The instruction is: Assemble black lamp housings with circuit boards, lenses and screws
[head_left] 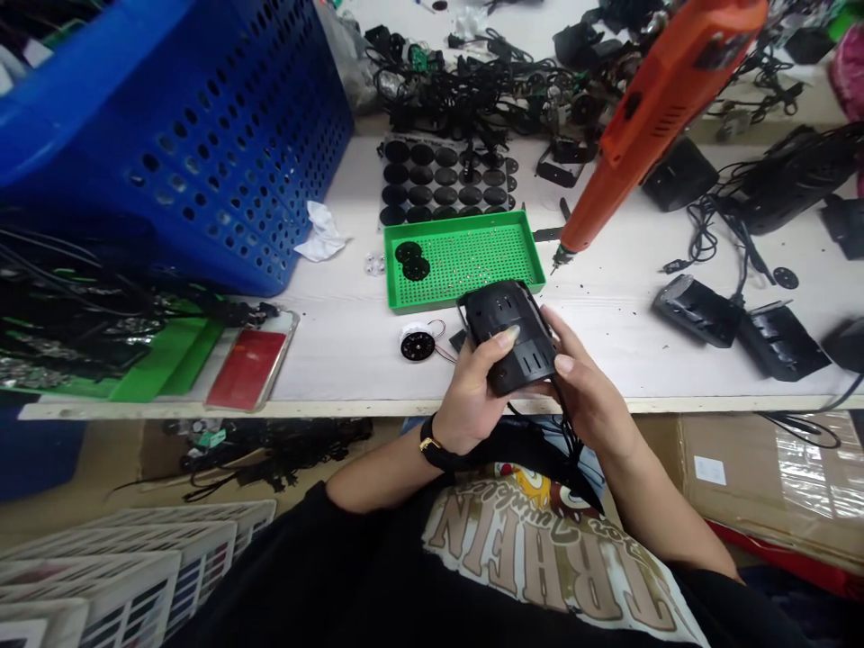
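Both my hands hold a black plastic housing (511, 335) with slots, just above the white table's front edge (351, 360). My left hand (472, 387), with a black watch on the wrist, grips its left side, thumb on top. My right hand (586, 387) wraps its right side, thumb pressed on the casing. A black cable hangs from the housing toward my lap. Left of it on the table lies a small round black disc with thin wires (418, 345). An orange electric screwdriver (648, 117) hangs above the table, tip down.
A green perforated tray (465, 259) with black discs sits behind the housing, a black tray of discs (442, 180) beyond. A blue perforated crate (182, 135) fills the left. More black housings (735, 324) and tangled cables lie right and behind. A red-backed phone (251, 360) lies left.
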The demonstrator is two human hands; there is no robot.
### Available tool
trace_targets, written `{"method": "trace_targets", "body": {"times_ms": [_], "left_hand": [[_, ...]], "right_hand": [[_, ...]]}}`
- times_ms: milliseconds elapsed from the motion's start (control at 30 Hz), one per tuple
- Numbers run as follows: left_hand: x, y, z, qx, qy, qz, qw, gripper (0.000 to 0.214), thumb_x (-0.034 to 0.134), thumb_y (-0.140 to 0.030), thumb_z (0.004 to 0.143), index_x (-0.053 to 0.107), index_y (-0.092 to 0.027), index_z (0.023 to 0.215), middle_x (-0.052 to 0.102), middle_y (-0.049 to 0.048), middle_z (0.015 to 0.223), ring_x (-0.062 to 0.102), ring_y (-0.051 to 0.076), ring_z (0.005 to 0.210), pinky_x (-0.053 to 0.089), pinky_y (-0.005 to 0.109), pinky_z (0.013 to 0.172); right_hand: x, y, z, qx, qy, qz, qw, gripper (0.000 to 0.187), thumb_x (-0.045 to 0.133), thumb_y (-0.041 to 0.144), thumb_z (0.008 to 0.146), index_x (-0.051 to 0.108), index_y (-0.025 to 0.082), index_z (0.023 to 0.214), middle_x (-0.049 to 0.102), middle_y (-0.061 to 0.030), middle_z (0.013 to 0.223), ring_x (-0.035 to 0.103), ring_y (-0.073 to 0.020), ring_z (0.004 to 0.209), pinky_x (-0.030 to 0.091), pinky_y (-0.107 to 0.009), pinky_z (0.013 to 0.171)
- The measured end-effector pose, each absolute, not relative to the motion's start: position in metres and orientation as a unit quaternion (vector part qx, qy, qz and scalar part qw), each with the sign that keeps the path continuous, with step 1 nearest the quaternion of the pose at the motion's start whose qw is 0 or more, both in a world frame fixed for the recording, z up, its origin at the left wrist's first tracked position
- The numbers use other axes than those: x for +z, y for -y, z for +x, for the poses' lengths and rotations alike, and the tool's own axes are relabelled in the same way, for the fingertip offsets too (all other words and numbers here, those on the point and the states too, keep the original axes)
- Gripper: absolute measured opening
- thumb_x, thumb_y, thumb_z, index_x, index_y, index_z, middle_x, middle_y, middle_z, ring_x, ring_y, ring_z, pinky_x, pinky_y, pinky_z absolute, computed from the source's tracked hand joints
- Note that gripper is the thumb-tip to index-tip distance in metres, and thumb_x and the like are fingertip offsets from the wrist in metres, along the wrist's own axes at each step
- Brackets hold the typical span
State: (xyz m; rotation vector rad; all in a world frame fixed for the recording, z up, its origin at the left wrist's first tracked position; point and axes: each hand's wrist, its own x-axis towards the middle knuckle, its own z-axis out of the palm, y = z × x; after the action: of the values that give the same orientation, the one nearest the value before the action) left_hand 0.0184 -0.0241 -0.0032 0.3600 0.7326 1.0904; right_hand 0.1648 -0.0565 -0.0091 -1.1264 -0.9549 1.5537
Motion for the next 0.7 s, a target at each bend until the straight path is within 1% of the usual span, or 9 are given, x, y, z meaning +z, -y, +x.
{"method": "trace_targets", "body": {"times_ms": [67, 100, 200, 300, 400, 467, 533, 633, 700], "left_hand": [[-0.005, 0.025, 0.019, 0.530, -0.340, 0.181, 0.756, 0.051, 0.087, -0.038, 0.075, 0.070, -0.022, 0.120, 0.077, 0.0057, 0.108, 0.074, 0.030, 0.112, 0.060, 0.048, 0.103], [-0.007, 0.027, 0.019, 0.526, -0.339, 0.191, 0.756, 0.053, 0.089, -0.037, 0.073, 0.069, -0.023, 0.120, 0.077, 0.0054, 0.106, 0.075, 0.030, 0.108, 0.061, 0.048, 0.101], [-0.011, 0.032, 0.014, 0.468, -0.321, 0.222, 0.793, 0.054, 0.091, -0.036, 0.071, 0.069, -0.023, 0.119, 0.077, 0.0066, 0.104, 0.076, 0.030, 0.099, 0.063, 0.050, 0.094], [-0.013, 0.036, 0.009, 0.439, -0.314, 0.242, 0.806, 0.056, 0.092, -0.034, 0.070, 0.069, -0.023, 0.120, 0.077, 0.0076, 0.108, 0.076, 0.031, 0.099, 0.063, 0.051, 0.093], [-0.014, 0.038, 0.008, 0.439, -0.304, 0.249, 0.808, 0.064, 0.092, -0.033, 0.070, 0.066, -0.026, 0.128, 0.076, 0.0075, 0.113, 0.075, 0.033, 0.105, 0.062, 0.052, 0.096], [-0.015, 0.039, 0.010, 0.439, -0.296, 0.252, 0.810, 0.068, 0.092, -0.034, 0.071, 0.064, -0.027, 0.132, 0.076, 0.0078, 0.116, 0.074, 0.034, 0.110, 0.061, 0.052, 0.098], [-0.019, 0.041, 0.012, 0.448, -0.301, 0.263, 0.800, 0.068, 0.092, -0.035, 0.072, 0.063, -0.028, 0.133, 0.076, 0.0074, 0.118, 0.072, 0.034, 0.114, 0.059, 0.051, 0.100], [-0.024, 0.047, 0.015, 0.478, -0.322, 0.317, 0.753, 0.065, 0.092, -0.037, 0.075, 0.061, -0.029, 0.132, 0.074, 0.0050, 0.126, 0.068, 0.030, 0.123, 0.054, 0.046, 0.109], [-0.024, 0.051, 0.017, 0.480, -0.329, 0.372, 0.723, 0.062, 0.090, -0.037, 0.079, 0.059, -0.030, 0.133, 0.071, 0.0044, 0.133, 0.065, 0.028, 0.129, 0.048, 0.043, 0.116]], "right_hand": [[-0.012, 0.058, 0.170, 0.578, 0.431, -0.494, 0.486, 0.079, 0.070, 0.057, 0.092, 0.041, 0.036, 0.162, 0.047, -0.0070, 0.168, 0.056, -0.0301, 0.146, 0.046, -0.060, 0.122], [-0.012, 0.057, 0.172, 0.560, 0.441, -0.504, 0.488, 0.078, 0.072, 0.057, 0.091, 0.042, 0.036, 0.161, 0.048, -0.0070, 0.168, 0.055, -0.0295, 0.146, 0.043, -0.060, 0.124], [-0.009, 0.051, 0.178, 0.569, 0.438, -0.490, 0.494, 0.068, 0.070, 0.061, 0.092, 0.055, 0.033, 0.151, 0.057, -0.0081, 0.160, 0.058, -0.0306, 0.144, 0.040, -0.063, 0.125], [-0.003, 0.044, 0.180, 0.582, 0.428, -0.468, 0.508, 0.056, 0.070, 0.060, 0.092, 0.066, 0.030, 0.139, 0.065, -0.0070, 0.151, 0.058, -0.0312, 0.144, 0.040, -0.062, 0.126], [-0.002, 0.042, 0.177, 0.564, 0.446, -0.470, 0.512, 0.055, 0.075, 0.054, 0.090, 0.065, 0.033, 0.139, 0.066, -0.0041, 0.150, 0.058, -0.0293, 0.145, 0.040, -0.058, 0.127], [-0.003, 0.044, 0.173, 0.564, 0.450, -0.469, 0.509, 0.062, 0.077, 0.056, 0.087, 0.061, 0.035, 0.143, 0.062, -0.0029, 0.156, 0.056, -0.0288, 0.146, 0.042, -0.056, 0.126], [-0.006, 0.047, 0.168, 0.594, 0.423, -0.462, 0.504, 0.068, 0.078, 0.059, 0.084, 0.059, 0.033, 0.143, 0.062, -0.0044, 0.155, 0.059, -0.0299, 0.143, 0.046, -0.055, 0.123], [-0.009, 0.055, 0.166, 0.647, 0.365, -0.448, 0.497, 0.068, 0.079, 0.060, 0.081, 0.062, 0.027, 0.137, 0.071, -0.0085, 0.140, 0.068, -0.0320, 0.128, 0.052, -0.054, 0.116], [-0.011, 0.063, 0.167, 0.656, 0.345, -0.448, 0.501, 0.068, 0.079, 0.061, 0.079, 0.064, 0.025, 0.135, 0.074, -0.0087, 0.132, 0.070, -0.0320, 0.122, 0.053, -0.054, 0.114]]}}
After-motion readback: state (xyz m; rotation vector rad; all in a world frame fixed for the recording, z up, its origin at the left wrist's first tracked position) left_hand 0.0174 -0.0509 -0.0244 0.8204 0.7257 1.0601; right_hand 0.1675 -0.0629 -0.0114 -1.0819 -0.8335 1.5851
